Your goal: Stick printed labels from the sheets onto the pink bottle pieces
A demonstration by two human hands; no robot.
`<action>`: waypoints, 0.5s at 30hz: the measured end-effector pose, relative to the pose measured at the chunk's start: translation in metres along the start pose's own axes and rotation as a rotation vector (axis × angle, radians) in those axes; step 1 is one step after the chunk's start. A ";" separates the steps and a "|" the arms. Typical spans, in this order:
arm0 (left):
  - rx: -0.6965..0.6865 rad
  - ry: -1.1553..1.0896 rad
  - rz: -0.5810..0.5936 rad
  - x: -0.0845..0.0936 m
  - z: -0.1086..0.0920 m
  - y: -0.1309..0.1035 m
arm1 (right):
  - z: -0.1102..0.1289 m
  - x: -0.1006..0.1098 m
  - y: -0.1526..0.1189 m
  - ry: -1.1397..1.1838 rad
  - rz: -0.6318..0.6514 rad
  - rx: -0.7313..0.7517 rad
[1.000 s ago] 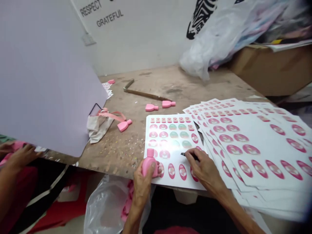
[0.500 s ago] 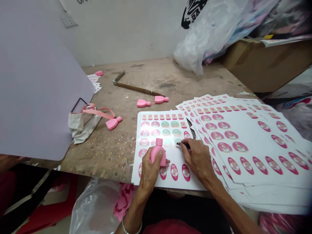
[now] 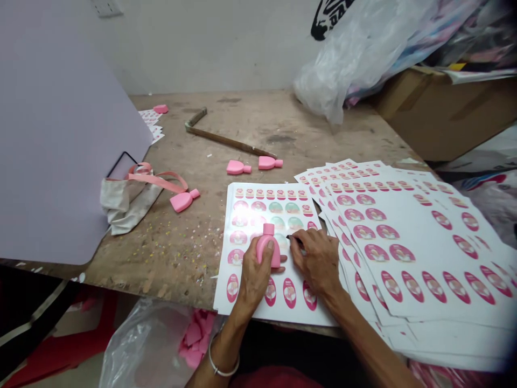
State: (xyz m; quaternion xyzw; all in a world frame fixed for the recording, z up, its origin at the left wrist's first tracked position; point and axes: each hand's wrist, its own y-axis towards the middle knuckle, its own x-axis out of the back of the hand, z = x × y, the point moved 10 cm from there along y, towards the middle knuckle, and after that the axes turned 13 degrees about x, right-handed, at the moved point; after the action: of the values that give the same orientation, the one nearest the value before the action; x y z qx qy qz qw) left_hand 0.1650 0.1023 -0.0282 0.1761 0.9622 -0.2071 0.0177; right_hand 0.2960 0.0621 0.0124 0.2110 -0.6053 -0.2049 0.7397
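Note:
My left hand [image 3: 258,269] is closed around a small pink bottle [image 3: 269,250], held upright over a sheet of stickers [image 3: 258,295] at the table's front edge. Pink and green printed labels in rows cover this sheet, with bare white patches among them. My right hand [image 3: 317,258] rests low over the sheet's right part, its fingers pinched on a small dark tool [image 3: 289,237]. Only the tool's dark end shows, just right of the bottle; I cannot make out its kind.
Two pink bottles [image 3: 270,163] lie behind the sheet near a bent metal bar [image 3: 232,141]. Another pink bottle [image 3: 184,200] lies left by a cloth bag [image 3: 131,202]. More sticker sheets [image 3: 424,237] are fanned out at right. A pale panel [image 3: 68,134] blocks the left.
The view has shifted slightly. My right hand has moved left with the dark tool, closer to the bottle. The bottle stays in my left hand.

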 end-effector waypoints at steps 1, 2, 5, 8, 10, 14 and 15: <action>0.002 0.003 0.008 -0.001 0.000 0.000 | -0.001 -0.001 0.000 0.040 0.001 -0.008; 0.003 0.003 0.016 -0.001 -0.001 0.000 | -0.002 -0.003 -0.001 0.080 0.007 -0.014; 0.003 -0.002 0.027 -0.002 -0.002 -0.001 | -0.004 -0.005 -0.003 0.143 -0.002 -0.030; 0.015 -0.010 0.019 -0.001 0.000 -0.001 | -0.005 0.003 -0.003 0.066 -0.074 -0.037; 0.022 -0.016 0.018 0.000 0.001 -0.001 | -0.002 0.004 -0.002 -0.008 -0.067 -0.017; 0.024 -0.011 0.021 0.000 0.003 0.000 | -0.003 -0.001 -0.002 0.002 -0.024 0.006; 0.023 -0.008 0.021 0.000 0.003 0.000 | -0.005 -0.003 -0.002 0.036 -0.026 -0.005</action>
State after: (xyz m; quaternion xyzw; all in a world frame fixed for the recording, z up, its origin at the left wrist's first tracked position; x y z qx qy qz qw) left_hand 0.1650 0.1011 -0.0307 0.1854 0.9578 -0.2188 0.0216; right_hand 0.3008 0.0621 0.0081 0.2208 -0.5885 -0.2121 0.7482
